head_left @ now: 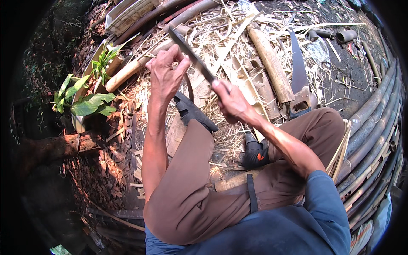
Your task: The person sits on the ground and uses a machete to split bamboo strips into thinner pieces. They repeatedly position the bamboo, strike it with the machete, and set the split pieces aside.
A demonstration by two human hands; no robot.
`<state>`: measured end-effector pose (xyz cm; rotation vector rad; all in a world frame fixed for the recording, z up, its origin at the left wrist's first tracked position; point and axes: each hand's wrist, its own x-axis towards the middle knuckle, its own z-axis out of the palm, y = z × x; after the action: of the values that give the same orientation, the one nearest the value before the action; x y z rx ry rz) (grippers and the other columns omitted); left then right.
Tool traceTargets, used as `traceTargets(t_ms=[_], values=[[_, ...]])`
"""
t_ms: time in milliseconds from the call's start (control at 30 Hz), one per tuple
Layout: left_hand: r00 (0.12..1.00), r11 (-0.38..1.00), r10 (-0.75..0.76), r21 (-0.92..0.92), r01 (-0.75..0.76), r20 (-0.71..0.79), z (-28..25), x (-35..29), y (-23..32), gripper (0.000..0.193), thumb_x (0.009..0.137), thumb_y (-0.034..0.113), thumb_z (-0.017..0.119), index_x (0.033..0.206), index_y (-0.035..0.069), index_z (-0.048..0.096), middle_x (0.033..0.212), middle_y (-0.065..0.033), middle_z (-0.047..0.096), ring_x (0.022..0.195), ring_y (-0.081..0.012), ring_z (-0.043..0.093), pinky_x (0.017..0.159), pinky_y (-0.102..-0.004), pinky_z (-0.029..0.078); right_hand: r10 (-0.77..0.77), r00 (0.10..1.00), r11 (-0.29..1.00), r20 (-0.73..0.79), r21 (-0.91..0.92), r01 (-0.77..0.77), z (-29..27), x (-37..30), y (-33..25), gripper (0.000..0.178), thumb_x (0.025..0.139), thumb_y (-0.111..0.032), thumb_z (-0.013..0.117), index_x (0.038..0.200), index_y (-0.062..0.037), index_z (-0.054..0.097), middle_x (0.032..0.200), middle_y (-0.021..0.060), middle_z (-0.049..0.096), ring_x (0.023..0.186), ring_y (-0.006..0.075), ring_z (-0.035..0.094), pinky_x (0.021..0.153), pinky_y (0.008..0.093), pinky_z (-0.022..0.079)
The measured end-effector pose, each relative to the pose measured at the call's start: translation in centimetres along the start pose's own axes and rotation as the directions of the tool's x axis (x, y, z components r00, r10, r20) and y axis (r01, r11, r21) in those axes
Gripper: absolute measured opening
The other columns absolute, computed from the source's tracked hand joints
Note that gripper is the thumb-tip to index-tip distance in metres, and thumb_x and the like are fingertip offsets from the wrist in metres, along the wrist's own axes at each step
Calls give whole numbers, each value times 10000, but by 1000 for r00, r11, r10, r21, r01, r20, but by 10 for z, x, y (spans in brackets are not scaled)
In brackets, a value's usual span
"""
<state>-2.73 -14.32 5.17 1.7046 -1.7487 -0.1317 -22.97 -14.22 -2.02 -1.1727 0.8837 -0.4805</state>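
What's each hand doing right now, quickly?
Left hand: fingers curled beside the blade; whether it is closed on anything cannot be told.
Right hand: closed, holding a long dark-bladed knife.

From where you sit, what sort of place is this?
Likely an outdoor bamboo-working spot: long bamboo poles lie stacked along the right, pale shavings are strewn about, and a handsaw is among them.

The right hand [233, 102] covers the grip end of the knife [191, 54]; anything in the left hand [165, 74] is too small to tell.
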Motion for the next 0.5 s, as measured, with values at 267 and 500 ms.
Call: traceTargets(t_ms=[267, 500], values=[[990, 991, 129, 47, -126, -58, 3, 1, 1, 173, 832, 138, 684, 770, 12, 584, 698, -52, 597, 695, -152, 581, 678, -326, 465, 87, 991, 957, 104, -285, -54, 4, 3, 49, 498, 989, -492, 440, 836, -31, 550, 613, 15, 444, 580, 138, 427, 549, 348, 374], [988, 991, 136, 1, -136, -69, 4, 2, 3, 156, 830, 116, 685, 782, 5, 586, 710, -55, 607, 685, -155, 565, 686, -322, 463, -74, 997, 916, 3, -395, 70, 10, 5, 72, 415, 992, -427, 479, 972, -26, 582, 645, 128, 561, 605, 255, 560, 593, 405, 442]])
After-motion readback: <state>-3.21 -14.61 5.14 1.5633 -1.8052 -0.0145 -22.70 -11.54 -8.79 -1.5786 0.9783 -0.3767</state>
